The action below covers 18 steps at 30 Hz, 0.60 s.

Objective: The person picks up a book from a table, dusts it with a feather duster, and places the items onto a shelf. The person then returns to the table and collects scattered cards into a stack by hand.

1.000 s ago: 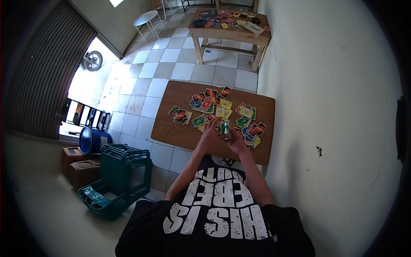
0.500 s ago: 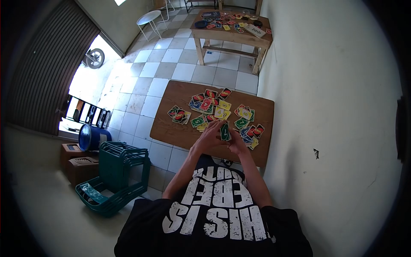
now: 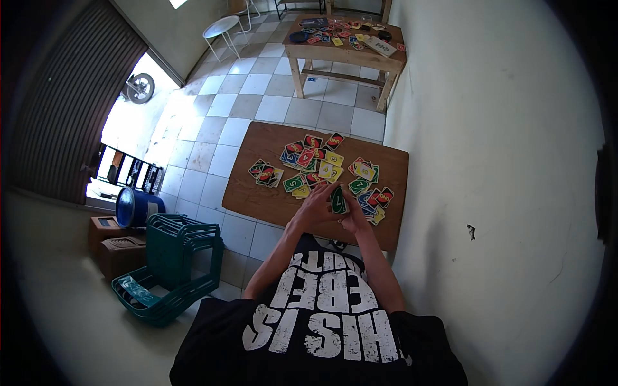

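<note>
Close to my body, at the near edge of the brown wooden table point(image 3: 257, 138), both hands grip UNO cards with a green seven point(image 3: 338, 202) facing up. My left hand point(image 3: 314, 207) closes on their left side, thumb and fingers bent. From the right and below, my right hand point(image 3: 354, 219) wraps round them; some of its fingers are hidden. How many cards lie under the seven cannot be made out. Just beyond my hands is a loose heap of UNO cards point(image 3: 309, 156), mixed face up and face down. A smaller group point(image 3: 373, 204) lies right of my right hand.
Another small card group point(image 3: 265, 173) lies at the table's left. Stacked green plastic chairs point(image 3: 174, 257) and a blue drum point(image 3: 136, 207) stand on the left. A wall point(image 3: 496, 161) runs along the right. Farther off are a second wooden table point(image 3: 386, 62) strewn with cards and a white stool point(image 3: 221, 27).
The whole view has shifted slightly, so the table and cards appear a little farther left. My hands keep their hold on the cards, with the green seven still on top.
</note>
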Each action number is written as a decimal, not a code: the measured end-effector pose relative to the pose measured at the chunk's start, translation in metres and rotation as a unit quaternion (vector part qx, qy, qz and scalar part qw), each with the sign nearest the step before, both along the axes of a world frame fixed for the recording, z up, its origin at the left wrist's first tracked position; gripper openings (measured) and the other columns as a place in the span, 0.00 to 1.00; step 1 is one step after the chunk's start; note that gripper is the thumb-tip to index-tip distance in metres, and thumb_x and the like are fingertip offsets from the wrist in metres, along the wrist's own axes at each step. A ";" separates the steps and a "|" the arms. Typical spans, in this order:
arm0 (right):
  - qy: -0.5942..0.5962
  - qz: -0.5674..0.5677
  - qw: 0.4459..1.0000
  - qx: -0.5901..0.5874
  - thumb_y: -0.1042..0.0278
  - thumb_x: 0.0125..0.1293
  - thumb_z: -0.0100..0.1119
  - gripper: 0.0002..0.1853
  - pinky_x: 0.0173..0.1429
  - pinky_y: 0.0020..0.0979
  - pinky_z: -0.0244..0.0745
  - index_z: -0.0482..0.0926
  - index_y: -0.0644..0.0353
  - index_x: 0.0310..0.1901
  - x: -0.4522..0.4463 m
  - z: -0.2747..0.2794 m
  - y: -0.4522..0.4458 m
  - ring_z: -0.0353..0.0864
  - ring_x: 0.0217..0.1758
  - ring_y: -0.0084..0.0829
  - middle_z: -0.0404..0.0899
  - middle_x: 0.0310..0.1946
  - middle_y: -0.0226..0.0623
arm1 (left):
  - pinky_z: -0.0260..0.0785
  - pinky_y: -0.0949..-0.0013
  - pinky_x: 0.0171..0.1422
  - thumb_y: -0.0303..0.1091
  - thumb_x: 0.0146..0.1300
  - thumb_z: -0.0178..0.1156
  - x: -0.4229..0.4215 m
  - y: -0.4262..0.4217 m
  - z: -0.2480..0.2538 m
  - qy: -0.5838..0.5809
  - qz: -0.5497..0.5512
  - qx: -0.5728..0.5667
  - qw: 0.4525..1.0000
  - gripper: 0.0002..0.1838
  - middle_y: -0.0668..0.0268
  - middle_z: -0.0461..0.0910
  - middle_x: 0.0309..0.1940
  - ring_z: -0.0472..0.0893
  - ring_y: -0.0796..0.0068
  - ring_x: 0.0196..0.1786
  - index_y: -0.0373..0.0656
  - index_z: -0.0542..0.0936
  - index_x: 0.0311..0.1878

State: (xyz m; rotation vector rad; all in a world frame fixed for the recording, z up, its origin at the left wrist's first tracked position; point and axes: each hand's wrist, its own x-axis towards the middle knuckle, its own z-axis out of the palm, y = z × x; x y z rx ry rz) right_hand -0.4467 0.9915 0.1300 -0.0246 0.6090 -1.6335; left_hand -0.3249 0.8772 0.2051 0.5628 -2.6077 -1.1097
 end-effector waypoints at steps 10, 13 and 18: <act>0.026 0.054 0.998 0.030 0.58 0.72 0.53 0.17 0.47 0.29 0.82 0.75 0.57 0.57 0.020 -0.016 -0.023 0.84 0.46 0.24 0.82 0.45 0.33 | 0.61 0.55 0.71 0.41 0.38 0.77 0.024 0.002 -0.017 0.041 0.045 0.034 0.998 0.53 0.50 0.66 0.62 0.66 0.48 0.67 0.43 0.60 0.69; 0.024 0.078 0.996 0.032 0.59 0.73 0.52 0.17 0.50 0.29 0.81 0.74 0.57 0.57 0.025 -0.005 -0.028 0.83 0.49 0.23 0.81 0.48 0.31 | 0.61 0.55 0.71 0.39 0.37 0.77 0.026 -0.001 -0.010 0.038 0.057 0.032 0.997 0.52 0.49 0.66 0.61 0.66 0.48 0.66 0.42 0.60 0.68; 0.026 0.096 0.995 0.030 0.58 0.73 0.52 0.17 0.55 0.30 0.79 0.74 0.56 0.58 0.026 0.003 -0.044 0.81 0.52 0.23 0.80 0.51 0.30 | 0.62 0.54 0.70 0.38 0.36 0.76 0.030 -0.017 -0.013 0.007 0.070 0.043 0.997 0.52 0.50 0.65 0.60 0.65 0.46 0.66 0.42 0.60 0.67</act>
